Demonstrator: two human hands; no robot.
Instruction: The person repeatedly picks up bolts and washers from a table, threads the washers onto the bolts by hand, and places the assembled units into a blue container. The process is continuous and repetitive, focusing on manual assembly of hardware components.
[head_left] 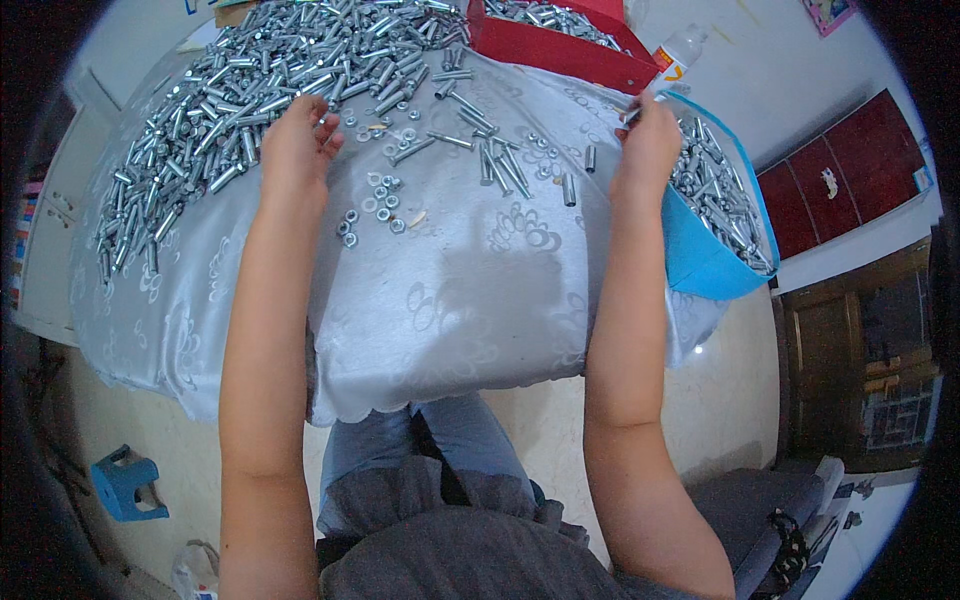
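Observation:
A large heap of silver metal bolts with sleeves [330, 50] spreads over the far left of the table. My left hand [298, 145] is at the heap's near edge, its fingers loosely bent and apart, with nothing visible in them. Loose nuts [383, 198] and washers lie just right of it. Over on the right, my right hand [648, 145] is closed beside the left rim of a blue bin [705, 250], which holds many metal sleeve pieces [712, 185]. A small thing seems pinched in its fingers, too small to make out.
Behind my right hand stand a red box [560, 52] of similar metal parts and a clear plastic bottle [682, 50]. Several loose bolts [505, 165] lie mid-table on the silvery patterned cloth [450, 350]. A blue stool [130, 485] stands on the floor at left.

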